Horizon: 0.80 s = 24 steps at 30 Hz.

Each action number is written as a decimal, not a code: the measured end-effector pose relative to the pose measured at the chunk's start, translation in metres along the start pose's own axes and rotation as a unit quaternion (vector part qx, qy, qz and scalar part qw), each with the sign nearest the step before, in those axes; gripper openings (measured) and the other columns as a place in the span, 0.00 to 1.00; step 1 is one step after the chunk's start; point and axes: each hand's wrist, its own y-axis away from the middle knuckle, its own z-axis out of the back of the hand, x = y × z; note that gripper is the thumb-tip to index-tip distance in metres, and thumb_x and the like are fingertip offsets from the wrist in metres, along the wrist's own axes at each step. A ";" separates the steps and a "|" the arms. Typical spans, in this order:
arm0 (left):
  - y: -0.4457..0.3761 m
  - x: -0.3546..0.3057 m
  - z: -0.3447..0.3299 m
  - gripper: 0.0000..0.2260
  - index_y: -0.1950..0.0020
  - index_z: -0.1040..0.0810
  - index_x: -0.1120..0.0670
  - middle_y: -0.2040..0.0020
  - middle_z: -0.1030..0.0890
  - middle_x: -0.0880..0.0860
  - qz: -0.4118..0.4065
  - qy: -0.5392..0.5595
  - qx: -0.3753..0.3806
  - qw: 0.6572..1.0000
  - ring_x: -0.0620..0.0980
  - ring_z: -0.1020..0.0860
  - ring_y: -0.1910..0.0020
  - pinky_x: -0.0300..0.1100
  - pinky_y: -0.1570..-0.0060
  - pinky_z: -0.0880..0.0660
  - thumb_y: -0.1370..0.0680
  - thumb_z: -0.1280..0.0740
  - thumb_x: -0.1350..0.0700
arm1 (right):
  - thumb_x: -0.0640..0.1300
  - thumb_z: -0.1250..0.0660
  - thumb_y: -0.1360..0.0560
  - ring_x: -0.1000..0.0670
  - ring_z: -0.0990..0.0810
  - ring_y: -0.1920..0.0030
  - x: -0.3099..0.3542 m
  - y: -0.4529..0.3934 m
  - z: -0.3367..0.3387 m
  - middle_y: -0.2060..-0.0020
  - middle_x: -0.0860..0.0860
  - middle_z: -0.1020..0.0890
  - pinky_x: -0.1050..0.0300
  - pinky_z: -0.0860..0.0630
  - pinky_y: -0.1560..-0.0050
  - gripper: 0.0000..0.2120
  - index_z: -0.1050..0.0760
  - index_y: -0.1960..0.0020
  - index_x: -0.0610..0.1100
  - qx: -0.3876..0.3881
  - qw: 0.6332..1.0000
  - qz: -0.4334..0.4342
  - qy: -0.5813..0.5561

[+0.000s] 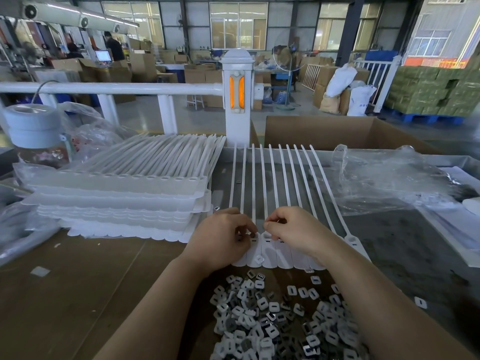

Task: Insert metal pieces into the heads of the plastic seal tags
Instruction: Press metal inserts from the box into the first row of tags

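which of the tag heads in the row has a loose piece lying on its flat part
The second head from the left, just right of the left hand. A small white piece lies on its lower flat part; the other visible heads are bare there.

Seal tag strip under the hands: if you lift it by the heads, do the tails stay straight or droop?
Probably droop: the tails of the seal tag strip are long, thin and already splay unevenly on the table. It is likely light, being thin plastic. The joined heads should lift as one piece; both the left hand and right hand rest there.
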 end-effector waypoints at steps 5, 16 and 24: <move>-0.001 0.000 -0.003 0.05 0.51 0.17 0.45 0.55 0.23 0.42 0.035 0.017 -0.008 0.999 0.40 0.25 0.56 0.39 0.55 0.23 0.24 0.30 0.53 | 0.48 0.35 0.20 0.56 0.20 0.53 -0.001 0.000 -0.001 0.56 0.54 0.19 0.63 0.26 0.58 0.02 0.24 0.49 0.52 0.001 1.000 -0.001 0.003; -0.008 -0.006 -0.012 0.05 0.53 0.24 0.45 0.56 0.22 0.41 0.068 0.057 -0.032 0.996 0.37 0.25 0.55 0.25 0.59 0.31 0.20 0.34 0.56 | 0.49 0.35 0.20 0.58 0.20 0.55 0.000 0.000 -0.001 0.57 0.55 0.19 0.64 0.27 0.59 0.02 0.24 0.48 0.53 0.006 1.000 -0.006 -0.005; -0.009 -0.010 -0.002 0.07 0.58 0.18 0.44 0.62 0.17 0.41 0.135 0.254 -0.032 0.957 0.37 0.21 0.62 0.27 0.60 0.27 0.23 0.28 0.57 | 0.48 0.32 0.22 0.57 0.19 0.54 0.006 0.003 0.000 0.58 0.54 0.17 0.63 0.27 0.57 0.02 0.21 0.50 0.54 0.006 0.998 0.000 -0.055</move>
